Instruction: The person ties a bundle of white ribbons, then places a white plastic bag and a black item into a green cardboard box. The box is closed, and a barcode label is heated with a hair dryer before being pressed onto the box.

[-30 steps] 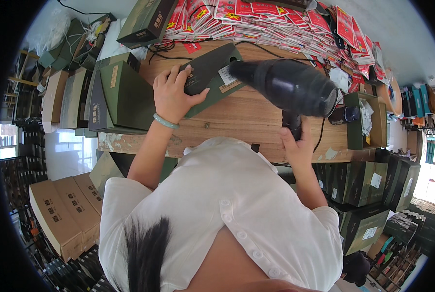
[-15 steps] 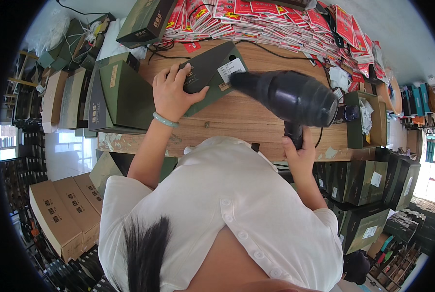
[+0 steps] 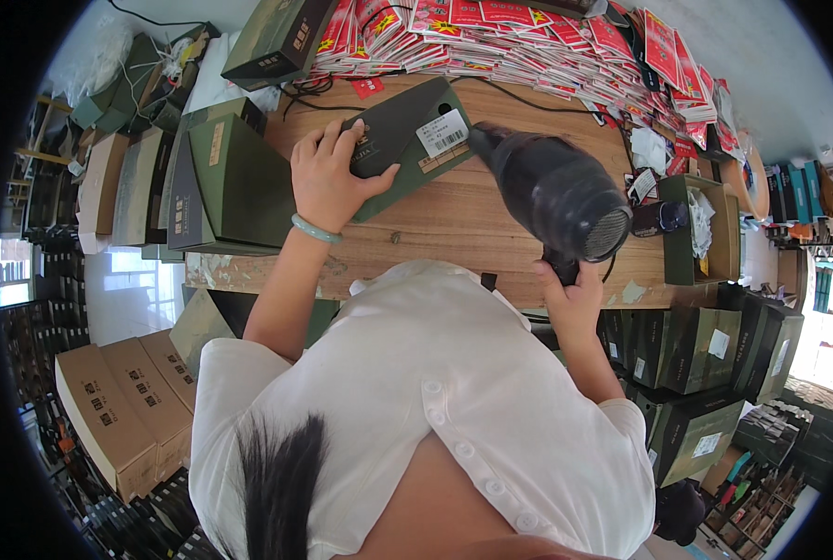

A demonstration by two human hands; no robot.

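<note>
A dark green and black cardboard box (image 3: pixel 407 135) lies slanted on the wooden table, with a white barcode label (image 3: pixel 443 133) near its right end. My left hand (image 3: pixel 328 173) grips its left end, fingers over the surface and thumb apart along the near side. A green bangle (image 3: pixel 317 229) circles that wrist. In my right hand (image 3: pixel 573 299) is the handle of a black hair dryer (image 3: pixel 552 191), fingers wrapped round it. The dryer's narrow nozzle points at the box's right end, close to the label; whether they touch I cannot tell.
Heaps of red-and-white packets (image 3: pixel 491 47) line the table's far side. Green boxes (image 3: pixel 235 182) stand at the left, and an open box (image 3: pixel 701 233) with crumpled plastic sits at the right. Black cables (image 3: pixel 528 98) run across the table (image 3: pixel 463 229). Brown cartons (image 3: pixel 123 420) stand low left.
The hair dryer has turned in my right hand: its rear has swung nearer to me and its nozzle has shifted right, uncovering the label. My left hand and the box have hardly moved.
</note>
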